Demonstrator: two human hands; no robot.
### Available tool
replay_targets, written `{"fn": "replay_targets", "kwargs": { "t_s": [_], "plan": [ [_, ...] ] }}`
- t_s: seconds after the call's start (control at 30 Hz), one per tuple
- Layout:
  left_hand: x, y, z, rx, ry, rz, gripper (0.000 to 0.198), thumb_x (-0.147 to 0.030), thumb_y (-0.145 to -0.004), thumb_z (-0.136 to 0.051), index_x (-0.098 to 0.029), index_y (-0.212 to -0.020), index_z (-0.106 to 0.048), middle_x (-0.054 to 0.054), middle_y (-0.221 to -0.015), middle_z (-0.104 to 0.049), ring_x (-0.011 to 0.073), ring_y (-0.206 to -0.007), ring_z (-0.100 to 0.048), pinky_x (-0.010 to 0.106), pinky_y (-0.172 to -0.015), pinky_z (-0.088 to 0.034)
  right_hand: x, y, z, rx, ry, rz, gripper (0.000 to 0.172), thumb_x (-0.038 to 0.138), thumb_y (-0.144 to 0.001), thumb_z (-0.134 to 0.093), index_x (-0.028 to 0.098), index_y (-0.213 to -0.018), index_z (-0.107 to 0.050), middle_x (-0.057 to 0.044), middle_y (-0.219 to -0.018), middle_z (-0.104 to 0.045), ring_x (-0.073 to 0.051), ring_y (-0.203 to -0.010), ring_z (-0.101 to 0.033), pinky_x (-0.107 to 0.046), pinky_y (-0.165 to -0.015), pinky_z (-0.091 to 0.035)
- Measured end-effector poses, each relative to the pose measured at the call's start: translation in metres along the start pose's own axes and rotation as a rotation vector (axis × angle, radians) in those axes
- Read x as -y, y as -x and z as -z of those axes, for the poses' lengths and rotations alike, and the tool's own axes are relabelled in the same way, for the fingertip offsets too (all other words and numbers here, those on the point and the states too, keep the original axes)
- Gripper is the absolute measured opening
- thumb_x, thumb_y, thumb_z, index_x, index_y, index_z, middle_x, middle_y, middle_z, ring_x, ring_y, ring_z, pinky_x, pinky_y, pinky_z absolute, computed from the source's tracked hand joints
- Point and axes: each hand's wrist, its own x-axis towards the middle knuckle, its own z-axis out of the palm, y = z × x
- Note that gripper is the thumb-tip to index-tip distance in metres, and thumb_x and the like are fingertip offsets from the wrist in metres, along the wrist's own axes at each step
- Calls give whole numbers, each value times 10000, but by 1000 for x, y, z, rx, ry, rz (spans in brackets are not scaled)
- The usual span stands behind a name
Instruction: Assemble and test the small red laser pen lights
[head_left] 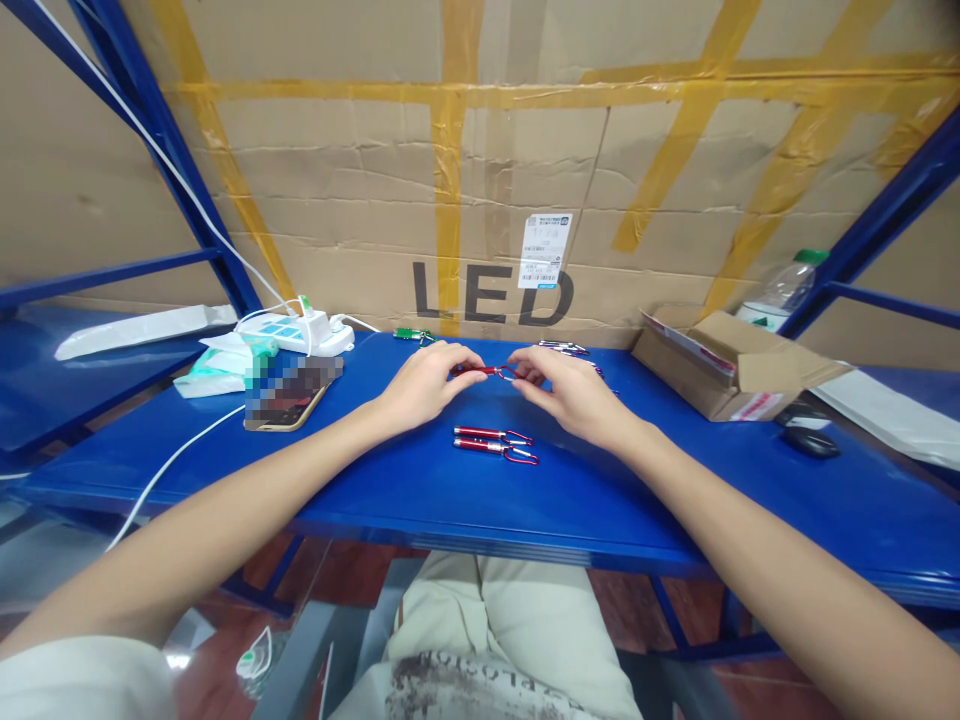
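Note:
My left hand (424, 388) is closed around the body of a slim red keychain flashlight (487, 371) with a carabiner clip. My right hand (564, 392) pinches the clip end of that same flashlight, so it spans level between both hands above the blue table. Two more red flashlights (480, 446) lie side by side on the tabletop just in front, clips pointing right. A green flashlight (411, 334) rests behind my left hand. Beyond my right hand lie several dark and purple flashlights (564, 348), partly hidden by it.
At left on the blue table (360, 490) are a phone (300, 400), a tissue pack (225, 365) and a white power strip (300, 330) with cables. To the right sit an open cardboard box (720, 365), a black mouse (810, 442) and a plastic bottle (784, 290). A large carton (360, 200) stands behind.

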Motion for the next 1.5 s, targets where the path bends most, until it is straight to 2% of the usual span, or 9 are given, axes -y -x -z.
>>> {"fn": "replay_targets", "kwargs": {
  "t_s": [0.13, 0.33, 0.63, 0.73, 0.87, 1.03, 1.3, 1.5],
  "plan": [
    [-1, -1, 1, 33, -17, 10, 267, -389, -1100, -590, -213, -1104, -791, 67, -1096, -816, 246, -1006, -722, 379, -947, -529, 2, 0, 1, 16, 26, 22, 199, 322, -1112, -520, 251, -1185, -691, -89, -1075, -731, -262, -960, -693, -381, -868, -523],
    [1, 0, 2, 70, -38, 12, 227, -381, -1084, -626, -209, -1093, -773, 65, -1104, -808, 251, -1023, -717, 371, -915, -517, -4, 1, -3, 77, 50, 34, 207, 289, -1120, -493, 240, -1164, -689, -98, -1124, -711, -261, -1034, -679, -374, -895, -511],
    [6, 2, 1, 171, -60, 13, 203, -394, -1061, -651, -211, -1094, -731, 61, -1099, -782, 254, -1037, -685, 384, -928, -505, -5, 0, -3, 148, 19, -35, 83, 258, -1076, -573, 233, -1109, -645, -69, -1035, -749, -245, -917, -685, -358, -811, -496],
    [6, 3, 0, 207, -63, -18, 199, -378, -1060, -640, -212, -1106, -738, 66, -1111, -777, 258, -1048, -686, 388, -942, -506, -4, 0, -2, 191, -16, -39, 108, 214, -1059, -574, 232, -1124, -658, -72, -1053, -768, -242, -929, -704, -353, -813, -505],
    [3, 3, 1, 268, -74, -23, 217, -355, -1068, -612, -214, -1133, -763, 71, -1128, -786, 263, -1059, -703, 386, -942, -511, -3, 0, 0, 246, -8, -34, 116, 179, -1035, -577, 223, -1049, -683, -60, -994, -763, -227, -876, -694, -335, -780, -488],
    [-1, 4, 1, 326, -28, -4, 210, -312, -1051, -615, -208, -1123, -783, 67, -1128, -812, 251, -1016, -736, 369, -922, -522, -1, 0, 1, 244, -9, -50, 131, 174, -1032, -559, 217, -974, -668, -44, -915, -740, -208, -804, -654, -315, -730, -450],
    [0, 3, 4, 323, 46, 7, 161, -256, -975, -673, -219, -1065, -801, 49, -1037, -821, 220, -900, -743, 322, -827, -536, -1, -1, 2, 298, -40, -75, 95, 180, -997, -604, 225, -932, -658, -26, -877, -737, -199, -761, -642, -301, -693, -436],
    [4, 3, 3, 357, 129, 20, 122, -308, -933, -738, -223, -1006, -786, 32, -961, -809, 195, -810, -733, 290, -722, -522, -4, 0, 2, 322, -49, -35, 156, 219, -1037, -576, 228, -920, -678, -45, -913, -748, -209, -791, -653, -316, -737, -468]
  ]
}}
